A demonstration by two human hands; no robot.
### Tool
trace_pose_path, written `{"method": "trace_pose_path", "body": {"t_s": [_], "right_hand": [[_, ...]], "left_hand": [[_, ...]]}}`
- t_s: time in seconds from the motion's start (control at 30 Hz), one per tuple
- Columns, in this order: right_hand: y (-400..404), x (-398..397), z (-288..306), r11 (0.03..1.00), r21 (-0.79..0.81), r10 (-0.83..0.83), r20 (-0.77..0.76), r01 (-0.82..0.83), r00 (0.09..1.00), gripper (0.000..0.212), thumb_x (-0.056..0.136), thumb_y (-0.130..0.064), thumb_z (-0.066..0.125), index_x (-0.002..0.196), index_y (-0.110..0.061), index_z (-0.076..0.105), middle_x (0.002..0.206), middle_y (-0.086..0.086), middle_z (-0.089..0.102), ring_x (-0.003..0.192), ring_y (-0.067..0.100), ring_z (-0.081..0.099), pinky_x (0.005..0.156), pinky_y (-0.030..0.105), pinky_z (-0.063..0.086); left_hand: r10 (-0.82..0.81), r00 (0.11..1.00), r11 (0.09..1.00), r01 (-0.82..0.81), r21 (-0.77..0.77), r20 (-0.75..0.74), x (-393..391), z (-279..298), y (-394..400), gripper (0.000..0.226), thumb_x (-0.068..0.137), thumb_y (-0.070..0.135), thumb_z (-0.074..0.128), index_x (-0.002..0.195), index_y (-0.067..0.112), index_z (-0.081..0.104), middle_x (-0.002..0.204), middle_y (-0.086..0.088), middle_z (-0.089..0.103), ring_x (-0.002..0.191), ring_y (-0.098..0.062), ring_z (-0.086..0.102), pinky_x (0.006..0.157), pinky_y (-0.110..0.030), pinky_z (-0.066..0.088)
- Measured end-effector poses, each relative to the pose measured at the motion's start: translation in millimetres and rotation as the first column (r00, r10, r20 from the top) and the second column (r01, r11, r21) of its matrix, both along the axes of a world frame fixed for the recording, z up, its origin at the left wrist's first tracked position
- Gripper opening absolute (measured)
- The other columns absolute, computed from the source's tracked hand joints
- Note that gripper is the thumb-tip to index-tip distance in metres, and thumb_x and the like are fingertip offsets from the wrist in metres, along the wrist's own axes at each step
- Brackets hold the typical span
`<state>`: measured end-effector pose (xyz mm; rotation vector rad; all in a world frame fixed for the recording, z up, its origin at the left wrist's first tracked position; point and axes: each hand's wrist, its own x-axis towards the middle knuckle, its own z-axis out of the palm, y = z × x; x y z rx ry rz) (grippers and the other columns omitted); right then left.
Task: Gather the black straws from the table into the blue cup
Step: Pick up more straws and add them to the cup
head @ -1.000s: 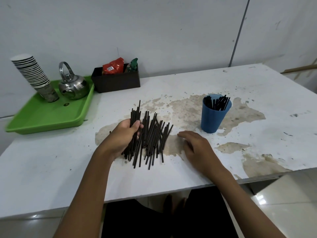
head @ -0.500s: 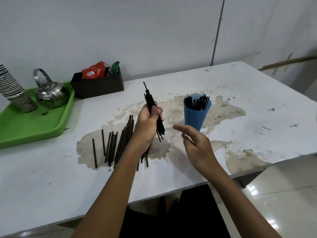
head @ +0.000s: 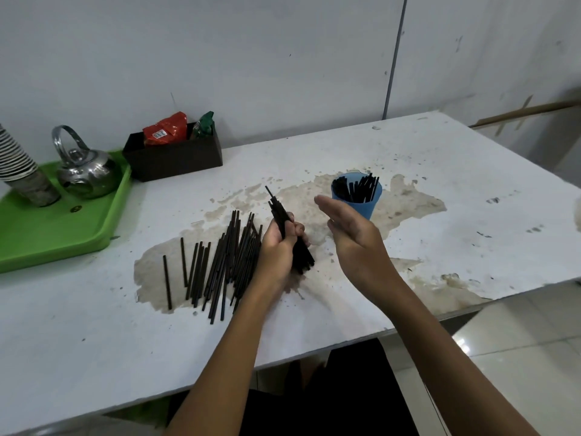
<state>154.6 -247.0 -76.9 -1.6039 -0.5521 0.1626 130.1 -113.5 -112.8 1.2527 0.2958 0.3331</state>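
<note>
My left hand point(head: 278, 247) is shut on a bundle of black straws point(head: 279, 212), held tilted above the table, its lower ends near the surface. Many more black straws point(head: 220, 262) lie spread on the stained patch to the left of that hand. The blue cup point(head: 361, 199) stands upright behind my right hand, with several black straws inside it. My right hand point(head: 355, 234) hovers open, palm facing left, between the bundle and the cup, holding nothing.
A green tray point(head: 47, 234) at the far left holds a steel kettle point(head: 85, 171) and a stack of paper cups point(head: 19, 165). A dark box point(head: 176, 155) with snack packets sits by the wall. The white table point(head: 471, 215) ends close at the front and right.
My left hand lifted a bundle of straws off the pile and brought it down toward the table. My right hand rose from the table and opened beside the bundle.
</note>
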Motion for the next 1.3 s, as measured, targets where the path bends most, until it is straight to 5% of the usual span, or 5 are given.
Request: {"method": "trace_pose_path", "body": {"t_s": [0.23,0.6,0.87,0.97,1.3], "right_hand": [[17.1,18.8,11.8,0.987,-0.145,0.069,0.028,-0.064,0.997,0.058,0.093,0.007,0.030,0.140,-0.021,0.049,0.143,-0.010,0.050,0.134,-0.003,0.039,0.111,0.017,0.032],[30.0,35.5,18.9,0.956,-0.265,0.131,0.012,-0.123,0.991,0.079,0.079,0.020,0.027,0.144,-0.023,0.041,0.142,-0.005,0.052,0.121,0.010,0.052,0.090,0.039,0.048],[31.5,39.9,24.0,0.946,-0.315,0.120,0.107,-0.081,0.987,0.083,0.079,0.022,0.029,0.147,-0.025,0.037,0.142,-0.003,0.052,0.114,0.006,0.056,0.088,0.024,0.047],[35.1,42.6,22.7,0.932,-0.354,0.129,0.140,-0.072,0.982,0.082,0.075,0.023,0.028,0.143,-0.020,0.044,0.140,-0.001,0.054,0.128,0.005,0.047,0.092,0.004,0.039],[39.7,40.2,25.8,0.923,-0.383,0.115,0.201,-0.030,0.973,0.082,0.076,0.023,0.028,0.145,-0.020,0.039,0.142,-0.002,0.050,0.131,0.013,0.047,0.097,0.016,0.040]], "left_hand": [[-0.008,1.000,0.994,0.006,-0.111,-0.019,-1.7,-1.4,1.1,0.016,0.107,0.017,0.041,0.096,0.017,0.052,0.066,0.008,0.048,0.055,-0.010,0.040,0.046,-0.026,0.033],[0.078,0.994,0.989,-0.068,0.132,-0.073,-10.2,7.0,-6.1,0.031,0.105,0.042,0.041,0.088,0.018,0.050,0.061,0.009,0.037,0.048,-0.005,0.034,0.042,-0.018,0.031],[0.032,0.998,0.985,-0.022,0.171,-0.053,-10.2,6.6,-6.1,0.033,0.105,0.043,0.039,0.085,0.018,0.046,0.061,0.008,0.030,0.049,-0.006,0.029,0.042,-0.019,0.028],[0.034,0.997,0.984,-0.022,0.180,-0.064,-8.8,3.9,-5.2,0.034,0.105,0.045,0.039,0.082,0.020,0.046,0.060,0.009,0.031,0.049,-0.009,0.029,0.047,-0.029,0.028],[-0.007,1.000,0.977,0.011,0.212,-0.019,-8.1,-1.2,-3.6,0.033,0.105,0.044,0.039,0.082,0.021,0.046,0.058,0.014,0.030,0.048,-0.007,0.029,0.049,-0.030,0.027]]}}
